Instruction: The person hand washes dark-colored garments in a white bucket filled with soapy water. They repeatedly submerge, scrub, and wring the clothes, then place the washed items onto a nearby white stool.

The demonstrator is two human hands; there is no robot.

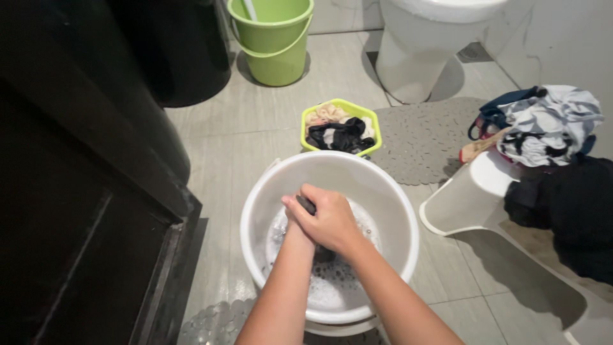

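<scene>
Both my hands are together over a white bucket (pixel 383 191) of soapy water. My right hand (pixel 329 220) lies on top, closed around a dark wet cloth (pixel 306 204) whose end sticks out between the fingers. My left hand (pixel 295 225) is mostly hidden under the right one and grips the same cloth. More of the dark cloth (pixel 324 254) hangs below the hands into the suds.
A yellow-green basin (pixel 372 121) with dark and pale clothes sits behind the bucket. A green bucket (pixel 274 38) and a toilet base (pixel 415 57) stand farther back. A white tub (pixel 472 198) and piled clothes (pixel 543 124) are at right; a dark cabinet (pixel 83 191) at left.
</scene>
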